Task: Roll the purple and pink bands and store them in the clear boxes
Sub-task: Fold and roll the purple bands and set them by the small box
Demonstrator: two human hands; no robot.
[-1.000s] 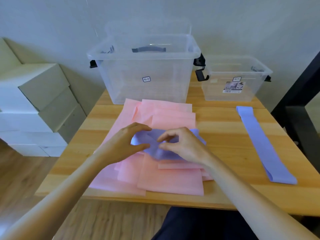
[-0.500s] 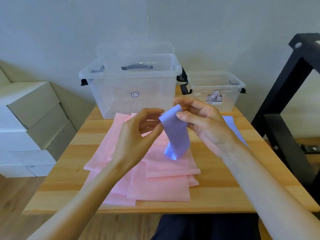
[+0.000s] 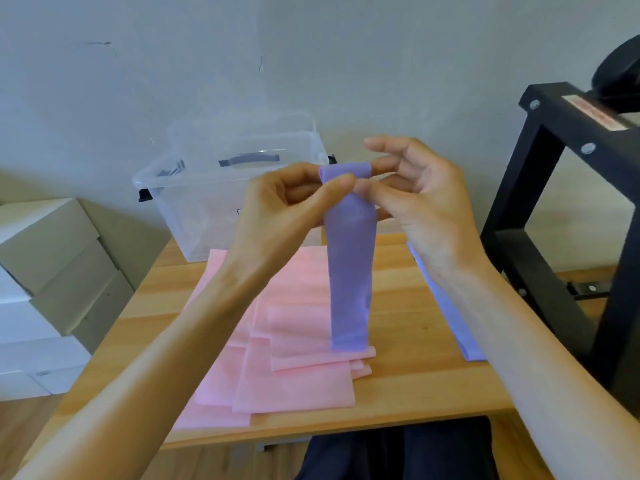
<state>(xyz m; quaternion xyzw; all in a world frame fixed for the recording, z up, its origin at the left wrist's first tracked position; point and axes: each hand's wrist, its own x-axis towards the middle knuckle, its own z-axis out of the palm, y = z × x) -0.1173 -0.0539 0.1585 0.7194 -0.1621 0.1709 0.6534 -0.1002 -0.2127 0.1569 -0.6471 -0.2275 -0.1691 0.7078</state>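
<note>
The purple band (image 3: 349, 265) hangs straight down in the air from both hands, its long axis vertical and its free end just above the pink bands (image 3: 277, 341) piled on the bench (image 3: 415, 393). Its top edge is folded over at finger height, so the roll would have to run downward from there. The left hand (image 3: 277, 209) pinches that top edge, thumb and fingers (image 3: 341, 183) clamped on its left corner. The right hand (image 3: 422, 202) pinches the right corner with thumb and forefinger, its other fingers spread apart and straight. Both hands are level with the fold and equally near it.

Half a second earlier the band was held lower and slanted, with less of it hanging free; now it has been lifted and drawn out to full length. A second purple band (image 3: 446, 306) lies on the bench to the right, partly behind the right forearm. The clear box (image 3: 194, 202) stands open at the far edge.
</note>
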